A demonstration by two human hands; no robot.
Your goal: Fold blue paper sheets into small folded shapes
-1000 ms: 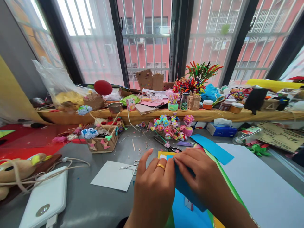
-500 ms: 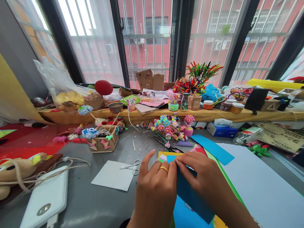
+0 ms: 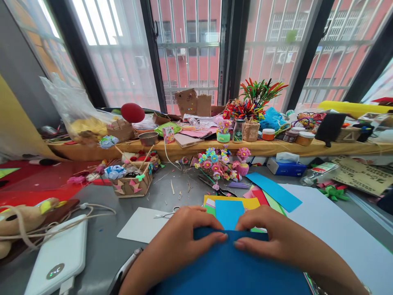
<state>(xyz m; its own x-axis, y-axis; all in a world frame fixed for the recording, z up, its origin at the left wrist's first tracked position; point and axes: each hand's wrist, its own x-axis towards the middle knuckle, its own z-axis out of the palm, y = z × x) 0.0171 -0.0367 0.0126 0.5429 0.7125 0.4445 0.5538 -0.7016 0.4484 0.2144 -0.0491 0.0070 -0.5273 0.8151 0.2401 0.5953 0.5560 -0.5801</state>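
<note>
A dark blue sheet of paper (image 3: 227, 266) lies low in the middle of the view, on a stack of coloured sheets. My left hand (image 3: 175, 241) grips its far edge from the left, with its fingers curled over the fold. From the right, my right hand (image 3: 270, 237) pinches the same edge. The fingertips of both hands almost meet at the middle of the fold. A lighter blue sheet (image 3: 229, 213) and a yellow sheet (image 3: 248, 202) show just beyond the fingers.
Small scissors (image 3: 167, 213) lie on a white sheet (image 3: 141, 225) left of my hands. A white power bank (image 3: 58, 258) and cables sit at lower left. A cardboard basket (image 3: 133, 184), a paper-flower bunch (image 3: 217, 164) and a cluttered sill (image 3: 270, 147) stand beyond. A large pale sheet (image 3: 337, 237) lies at right.
The blue sheet, held up and slanted between my hands before, now lies flat and wide in front of me. Both hands have dropped and spread along its far edge.
</note>
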